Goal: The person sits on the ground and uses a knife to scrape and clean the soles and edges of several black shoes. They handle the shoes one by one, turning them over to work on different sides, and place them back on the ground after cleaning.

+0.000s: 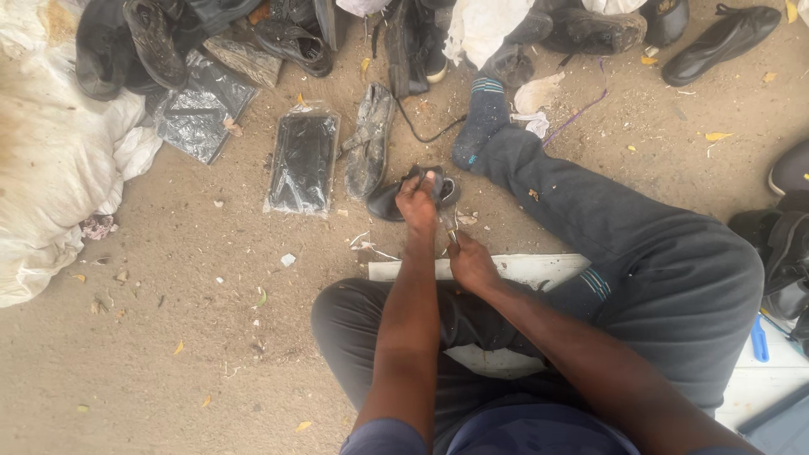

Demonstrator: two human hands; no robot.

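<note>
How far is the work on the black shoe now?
Done: cannot tell; no finished shoe stands apart. In hand: the left hand grips the black shoe on the sandy ground, and the right hand holds a thin tool close to it. Left: many dark shoes lie piled beyond, and a worn sole beside.

place: open-air shoe-repair spot | ground: bare sandy dirt floor (211, 337) | evidence: heap of worn black leather shoes (168, 42); loose grey shoe sole (369, 143); plastic-wrapped black sheets (303, 160)
</note>
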